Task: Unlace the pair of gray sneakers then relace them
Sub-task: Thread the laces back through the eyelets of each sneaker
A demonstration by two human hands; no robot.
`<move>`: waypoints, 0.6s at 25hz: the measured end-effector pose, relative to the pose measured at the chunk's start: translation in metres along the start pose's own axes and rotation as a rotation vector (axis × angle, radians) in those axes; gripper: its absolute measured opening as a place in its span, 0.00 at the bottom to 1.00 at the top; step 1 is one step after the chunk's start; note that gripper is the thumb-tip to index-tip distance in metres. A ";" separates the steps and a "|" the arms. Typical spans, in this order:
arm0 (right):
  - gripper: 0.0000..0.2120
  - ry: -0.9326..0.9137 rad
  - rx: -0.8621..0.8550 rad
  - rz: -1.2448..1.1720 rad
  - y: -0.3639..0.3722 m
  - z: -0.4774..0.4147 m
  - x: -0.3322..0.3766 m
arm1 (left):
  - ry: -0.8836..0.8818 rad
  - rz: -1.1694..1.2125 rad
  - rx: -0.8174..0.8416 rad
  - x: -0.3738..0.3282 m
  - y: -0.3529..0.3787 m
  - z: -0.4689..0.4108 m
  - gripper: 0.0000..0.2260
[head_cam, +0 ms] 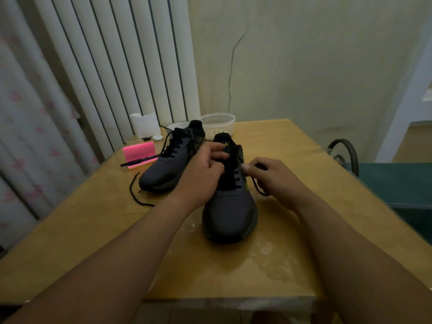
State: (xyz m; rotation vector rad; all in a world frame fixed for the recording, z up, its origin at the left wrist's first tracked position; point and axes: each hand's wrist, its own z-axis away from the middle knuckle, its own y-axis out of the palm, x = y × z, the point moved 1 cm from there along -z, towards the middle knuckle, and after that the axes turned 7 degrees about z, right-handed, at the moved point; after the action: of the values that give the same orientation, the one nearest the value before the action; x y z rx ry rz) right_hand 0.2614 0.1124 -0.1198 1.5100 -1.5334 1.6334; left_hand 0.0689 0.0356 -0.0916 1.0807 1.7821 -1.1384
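Two sneakers on the bench (93, 230): far sneaker (161, 170) left, near sneaker (230, 206) centre. Left hand (203, 170) fingers grip near sneaker at its tongue; right hand (274, 177) fingers pinch its lace (257, 189) just beside it.

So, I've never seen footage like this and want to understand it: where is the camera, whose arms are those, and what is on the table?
There is no machine here. A person wears one wide-angle camera on the head, looking forward and down, so the two bare arms are their own. On the table stand two gray sneakers. The left hand holds the near sneaker at its tongue. The right hand pinches its lace beside the eyelets. The far sneaker is laced but untied, and one lace end trails on the table. Behind it are a pink pad, a pen, a bowl and a clear tub.
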 end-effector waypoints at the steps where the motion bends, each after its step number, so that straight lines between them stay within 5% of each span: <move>1: 0.14 0.033 -0.036 -0.085 -0.002 -0.001 0.000 | 0.008 -0.007 -0.001 0.001 0.000 0.000 0.19; 6: 0.11 0.236 -0.221 -0.635 -0.013 -0.004 -0.007 | 0.064 -0.068 -0.010 0.002 0.002 0.002 0.19; 15: 0.12 0.195 -0.237 -0.734 -0.037 -0.003 0.014 | 0.075 0.006 -0.102 0.003 -0.001 0.004 0.17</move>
State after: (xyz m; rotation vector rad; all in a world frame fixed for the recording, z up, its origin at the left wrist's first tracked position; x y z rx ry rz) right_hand 0.2874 0.1207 -0.0913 1.4809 -0.8684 1.0844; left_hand 0.0673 0.0325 -0.0955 1.0797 1.8723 -1.0040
